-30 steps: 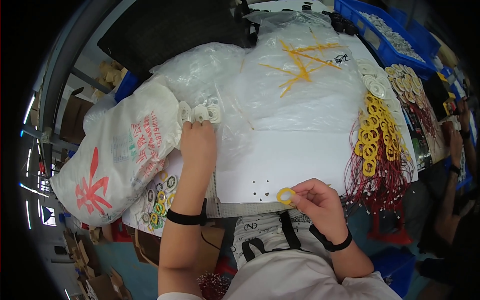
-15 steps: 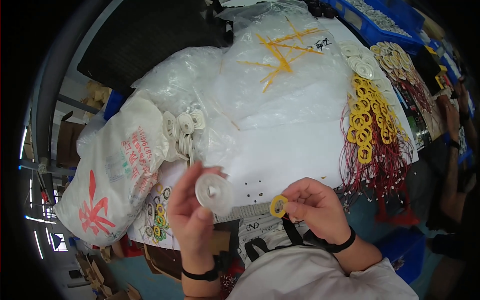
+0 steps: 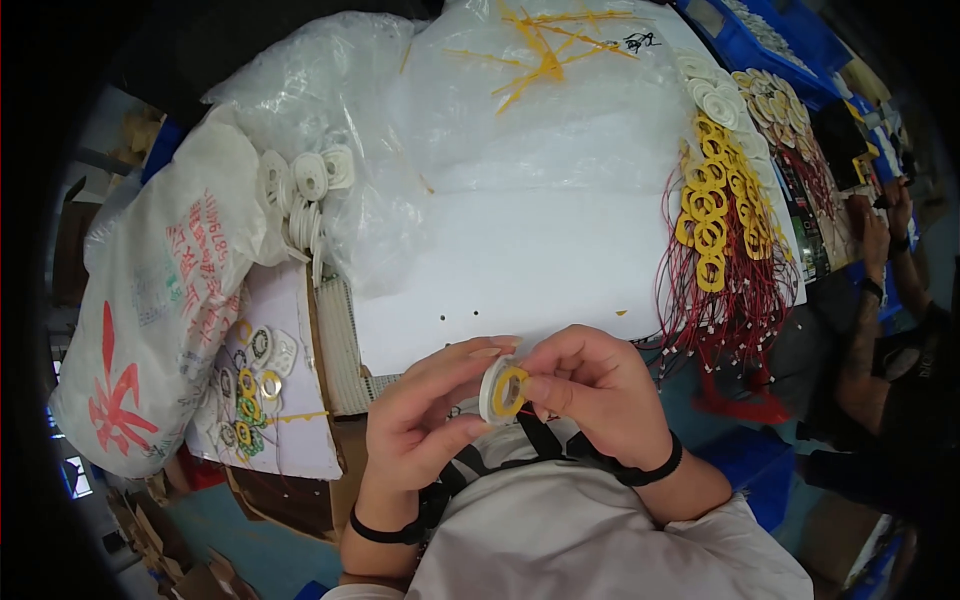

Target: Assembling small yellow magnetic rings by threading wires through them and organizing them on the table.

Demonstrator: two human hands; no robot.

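Note:
In front of my body, my left hand (image 3: pixel 422 412) grips a round white plastic disc (image 3: pixel 487 392) by its edge, between thumb and fingers. My right hand (image 3: pixel 598 398) pinches a yellow ring (image 3: pixel 508 397) between thumb and forefinger. The ring is against the open face of the disc, both tilted on edge; whether it is fully seated inside cannot be made out. My right fingertips partly cover the ring.
A white sack (image 3: pixel 165 290) of white discs (image 3: pixel 310 176) lies at left, above assorted rings (image 3: pixel 248 390). Clear plastic bags (image 3: pixel 540 130) with yellow strips (image 3: pixel 548 62) cover the table's back. Yellow rings with red wires (image 3: pixel 708 236) lie at right; beyond, another person's arms (image 3: pixel 868 260).
My two hands have come together. The white disc and the yellow ring, held apart before, now touch. The view has shifted, so the table's things appear higher and further left.

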